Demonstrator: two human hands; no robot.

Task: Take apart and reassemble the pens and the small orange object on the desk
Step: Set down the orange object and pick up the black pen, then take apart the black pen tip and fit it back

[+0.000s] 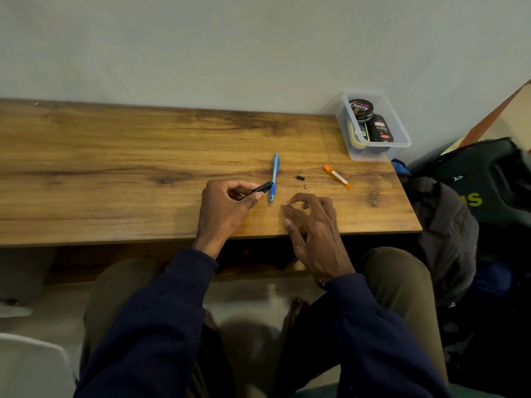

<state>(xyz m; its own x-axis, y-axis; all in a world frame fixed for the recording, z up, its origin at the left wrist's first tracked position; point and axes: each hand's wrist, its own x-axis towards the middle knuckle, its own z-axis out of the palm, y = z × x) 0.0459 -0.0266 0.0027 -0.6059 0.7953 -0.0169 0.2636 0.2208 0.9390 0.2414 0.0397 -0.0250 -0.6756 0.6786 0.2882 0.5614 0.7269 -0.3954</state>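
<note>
Black slim pen barrel (256,190) gripped in left hand (227,209) over wooden table (115,168), mid-disassembly. Right hand (314,228) hovers; can't tell if pinching anything. Next, likely: precise pick of small black piece (300,177) beside blue plastic pen (274,175).

Positions are referred to the pen (274,176), which lies on the surface (115,168) with its length running front to back.

- **Left of its near end:** the left grip (227,205), holding a pen barrel (258,190) whose tip comes close beside the pen.
- **Right of its near end, nearer the front edge:** the right grip (313,225).
- **Right of the pen, going outward:** a cap piece (300,177), a smaller piece (306,186) just before it, then the capped tube (338,177), each apart.
- **Far right and behind:** a container (400,142) at the back corner, with tins (361,109) in it.
- **Beyond the right edge:** a backpack (488,179).
</note>
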